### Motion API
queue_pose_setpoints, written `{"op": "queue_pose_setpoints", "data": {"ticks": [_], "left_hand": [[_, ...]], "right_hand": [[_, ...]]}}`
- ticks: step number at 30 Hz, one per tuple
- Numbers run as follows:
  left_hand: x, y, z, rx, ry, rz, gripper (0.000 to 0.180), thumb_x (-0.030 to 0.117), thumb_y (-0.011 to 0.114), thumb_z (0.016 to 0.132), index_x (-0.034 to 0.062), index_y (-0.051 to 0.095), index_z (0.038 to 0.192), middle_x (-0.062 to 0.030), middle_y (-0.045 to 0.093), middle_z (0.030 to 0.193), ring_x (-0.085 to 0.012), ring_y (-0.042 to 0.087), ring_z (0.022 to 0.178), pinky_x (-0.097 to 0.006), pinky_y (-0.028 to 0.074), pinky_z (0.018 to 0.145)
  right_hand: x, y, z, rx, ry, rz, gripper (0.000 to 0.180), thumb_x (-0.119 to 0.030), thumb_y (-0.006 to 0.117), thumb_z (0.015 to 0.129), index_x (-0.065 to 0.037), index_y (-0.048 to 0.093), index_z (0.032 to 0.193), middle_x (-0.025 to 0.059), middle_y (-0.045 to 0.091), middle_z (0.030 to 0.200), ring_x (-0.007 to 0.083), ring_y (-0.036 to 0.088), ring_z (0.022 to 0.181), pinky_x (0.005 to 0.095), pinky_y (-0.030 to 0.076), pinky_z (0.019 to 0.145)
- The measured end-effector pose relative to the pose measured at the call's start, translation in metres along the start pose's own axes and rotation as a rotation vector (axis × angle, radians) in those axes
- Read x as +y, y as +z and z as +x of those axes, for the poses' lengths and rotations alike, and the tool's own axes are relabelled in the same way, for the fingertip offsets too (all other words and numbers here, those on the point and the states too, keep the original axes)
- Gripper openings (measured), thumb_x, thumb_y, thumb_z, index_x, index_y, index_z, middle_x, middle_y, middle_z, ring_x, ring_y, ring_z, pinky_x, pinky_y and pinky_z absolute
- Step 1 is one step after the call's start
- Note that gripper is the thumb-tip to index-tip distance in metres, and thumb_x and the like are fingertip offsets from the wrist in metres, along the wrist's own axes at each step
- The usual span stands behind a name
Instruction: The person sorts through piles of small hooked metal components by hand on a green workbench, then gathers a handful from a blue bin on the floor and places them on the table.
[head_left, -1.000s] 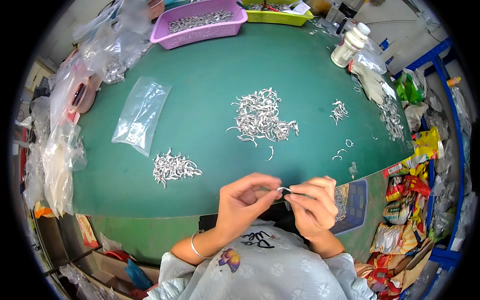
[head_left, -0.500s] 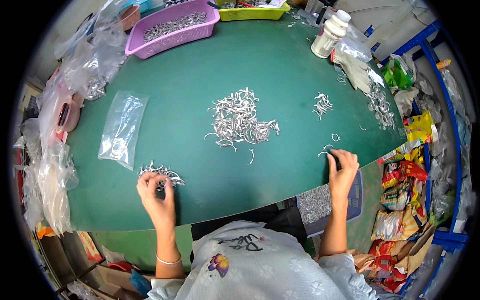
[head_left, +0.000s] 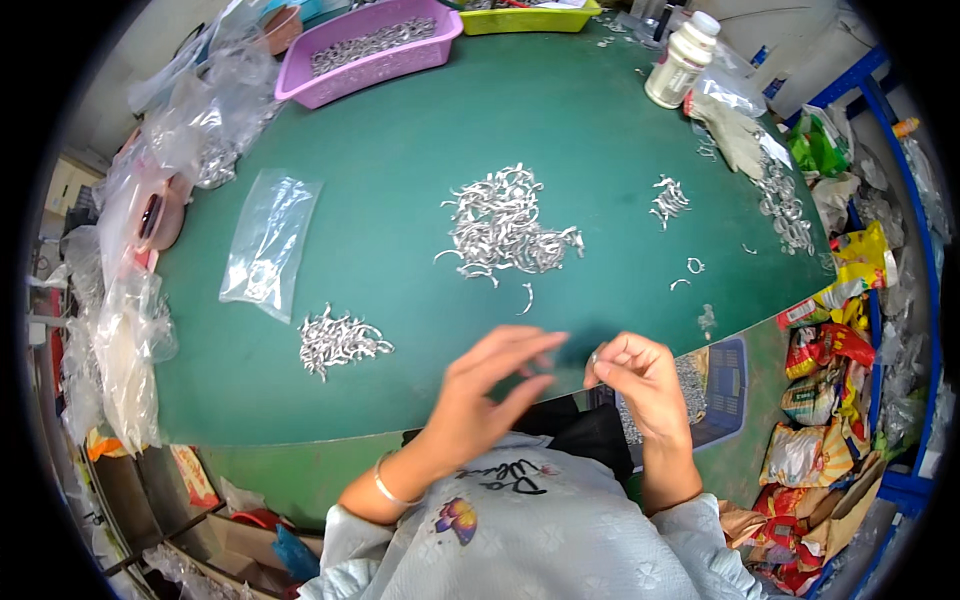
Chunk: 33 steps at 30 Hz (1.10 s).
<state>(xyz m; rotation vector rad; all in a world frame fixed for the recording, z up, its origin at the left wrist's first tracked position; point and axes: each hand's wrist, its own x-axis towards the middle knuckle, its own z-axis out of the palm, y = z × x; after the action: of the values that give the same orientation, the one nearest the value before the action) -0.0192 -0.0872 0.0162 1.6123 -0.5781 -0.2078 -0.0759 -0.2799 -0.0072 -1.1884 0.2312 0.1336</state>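
At the tabletop's [head_left: 400, 180] near edge, the right hand [head_left: 640, 375] pinches a small silver piece [head_left: 592, 357]; the left hand [head_left: 490, 385] is spread, empty.

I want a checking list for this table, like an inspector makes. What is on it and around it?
Surface: green table, round-edged, mostly bare between the piles.
Job's things: big pile of small silver metal pieces in the middle; smaller pile near the left hand; little pile and a few loose pieces to the right.
Clutter: clear plastic bag; purple basket with more pieces; white bottle; yellow tray; crumpled bags at the left edge.
Grippers: left hand open, blurred, fingers spread; right hand pinching something small, too tiny to tell.
Cables: nothing seen.
Surroundings: snack wrappers and a blue frame on the right.
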Motion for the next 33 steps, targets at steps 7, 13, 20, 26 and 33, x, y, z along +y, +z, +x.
{"op": "queue_pose_setpoints", "data": {"ticks": [7,13,20,26,33], "left_hand": [[-0.003,0.006,0.003,-0.102,0.027,-0.075,0.020,-0.009,0.062,0.074,-0.0007,0.063,0.092,-0.0086,0.059,0.091,-0.0132,0.058,0.075,-0.024,0.048,0.066],[-0.005,0.007,-0.001,-0.036,-0.227,-0.498,0.011,-0.007,0.060,0.079,-0.0049,0.060,0.090,-0.0080,0.060,0.086,-0.0120,0.058,0.073,-0.023,0.048,0.067],[-0.001,0.008,-0.002,-0.033,-0.483,-0.850,0.010,-0.002,0.058,0.083,-0.0046,0.059,0.093,-0.0088,0.062,0.087,-0.0125,0.059,0.075,-0.024,0.048,0.069],[0.002,0.007,-0.005,-0.051,-0.473,-0.903,0.012,0.000,0.059,0.084,-0.0044,0.060,0.094,-0.0095,0.062,0.086,-0.0132,0.059,0.074,-0.025,0.048,0.070],[0.005,0.007,-0.007,-0.062,-0.469,-0.940,0.014,0.003,0.062,0.083,-0.0042,0.060,0.094,-0.0064,0.063,0.080,-0.0102,0.059,0.073,-0.022,0.047,0.069]], "right_hand": [[-0.007,0.011,-0.004,-0.140,0.082,-0.027,0.003,0.000,0.057,0.083,0.001,0.056,0.081,0.0092,0.063,0.076,0.0124,0.060,0.072,0.0235,0.045,0.068],[-0.018,0.026,-0.009,-0.101,0.056,0.066,0.006,0.003,0.059,0.081,0.001,0.057,0.086,0.0084,0.063,0.083,0.0133,0.059,0.076,0.0259,0.045,0.072],[-0.012,0.034,-0.016,-0.021,-0.412,-0.234,0.017,0.012,0.063,0.071,0.005,0.061,0.086,0.0125,0.062,0.085,0.0197,0.058,0.081,0.0299,0.045,0.074],[-0.012,0.039,-0.019,0.055,-0.459,-0.197,0.013,0.011,0.061,0.074,0.005,0.060,0.085,0.0135,0.062,0.083,0.0208,0.057,0.081,0.0307,0.045,0.073],[-0.014,0.043,-0.018,0.074,-0.502,-0.155,0.008,0.008,0.060,0.077,0.005,0.059,0.084,0.0131,0.061,0.080,0.0204,0.056,0.078,0.0303,0.045,0.070]]}}
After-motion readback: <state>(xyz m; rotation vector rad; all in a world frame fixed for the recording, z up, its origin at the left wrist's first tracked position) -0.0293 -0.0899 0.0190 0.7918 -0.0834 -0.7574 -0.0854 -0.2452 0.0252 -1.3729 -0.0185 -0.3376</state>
